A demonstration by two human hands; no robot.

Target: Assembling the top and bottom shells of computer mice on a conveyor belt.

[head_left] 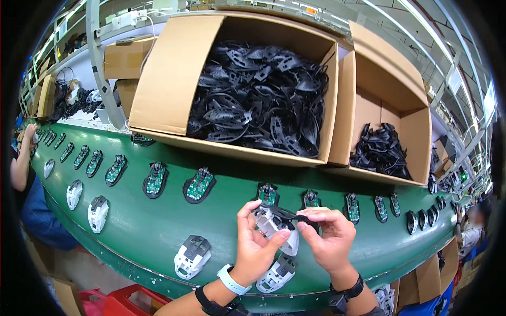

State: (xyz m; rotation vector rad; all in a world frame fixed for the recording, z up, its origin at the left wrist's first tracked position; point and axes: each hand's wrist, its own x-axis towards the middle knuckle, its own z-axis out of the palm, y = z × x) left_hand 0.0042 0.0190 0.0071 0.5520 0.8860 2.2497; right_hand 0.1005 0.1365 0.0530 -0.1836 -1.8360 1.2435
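Over the near side of the green bench, my left hand grips a white mouse shell between thumb and fingers. My right hand pinches a thin black plastic part, which lies against the top of the shell. Whether the two pieces are joined, I cannot tell. Just below my hands, a white and dark-grey mouse shell rests on the bench, partly hidden by my left wrist. Another white and grey shell lies to its left. Behind my hands stands a mouse base with a green circuit board.
A large cardboard box full of black plastic parts stands behind the bench. Right of it, a smaller box holds more. Several mouse bases line the green bench. A person's arm is at far left.
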